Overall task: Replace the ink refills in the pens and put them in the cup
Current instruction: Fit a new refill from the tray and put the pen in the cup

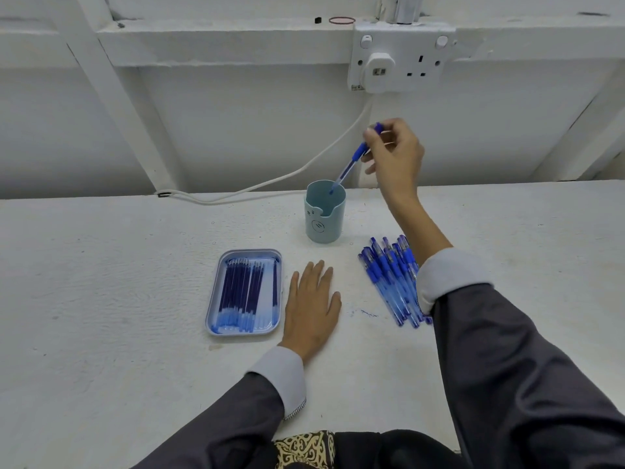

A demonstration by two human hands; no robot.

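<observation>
we see right hand [394,154] above cup [324,228], grip pinching a tilted pen [351,163], tip just inside the rim, left hand [313,306] grip spread flat on counter [118,282] between refill tray [252,252] and pen pile [389,275], cup apart from both, near counter's back edge

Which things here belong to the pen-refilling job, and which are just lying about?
Job: pen in the right hand, cup, pile of pens, refills, tray.
Lying about: wall socket, plug, white cable, ring on the ledge.
</observation>
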